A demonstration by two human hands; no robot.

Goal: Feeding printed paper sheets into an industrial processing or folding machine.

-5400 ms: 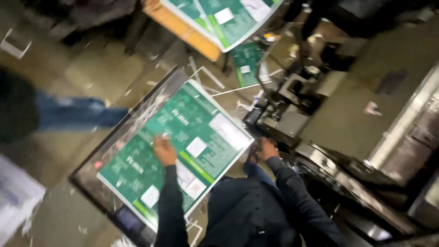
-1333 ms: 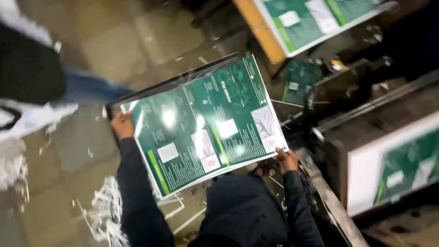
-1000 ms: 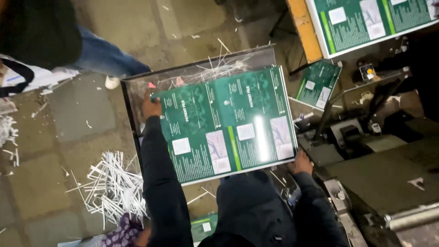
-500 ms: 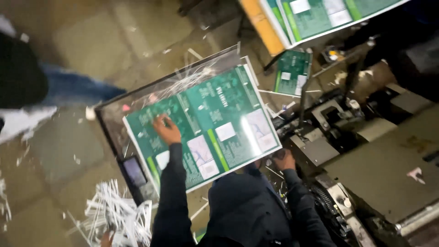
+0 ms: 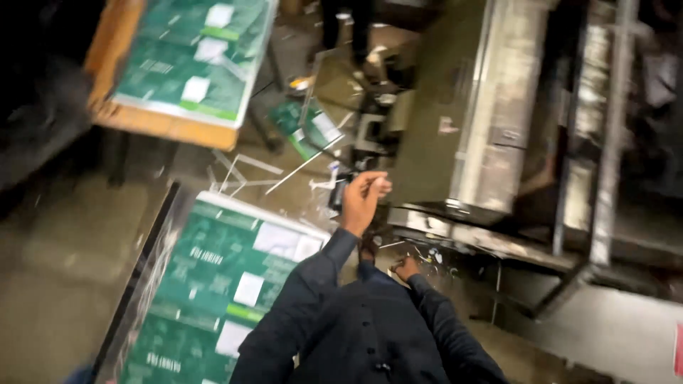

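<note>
My left hand [image 5: 364,201] is raised at the centre of the frame, at the end of my dark sleeve [image 5: 299,299]. Its fingers [image 5: 375,186] are curled toward the palm and pinched together near the thumb; whether they grip anything I cannot tell, because the hand is blurred. Just beyond it, toward the upper frame, lie a small dark object [image 5: 337,196] and thin white offcut strips [image 5: 245,174] on the floor.

My right hand [image 5: 407,269] is lower, just right of centre, held close to my body. Only the knuckles show; whether it is clenched or released I cannot tell. It sits near the lower edge of the grey metal machine [image 5: 462,135], which fills the upper right of the frame. Small bits of scrap lie scattered on the ledge just right of this hand.

The stack of green printed sheets [image 5: 220,291] occupies the lower left of the frame. It rests on a dark-edged board [image 5: 139,277] and is tilted, its far corner pointing toward the centre. White and light green panels are printed on its top sheet. Neither hand touches it; my left sleeve crosses over its right edge.

A second stack of green sheets [image 5: 192,57] lies on a wooden pallet [image 5: 160,126] in the upper left. A single loose green sheet [image 5: 307,128] lies on the floor at upper centre, between the pallet and the machine.
</note>
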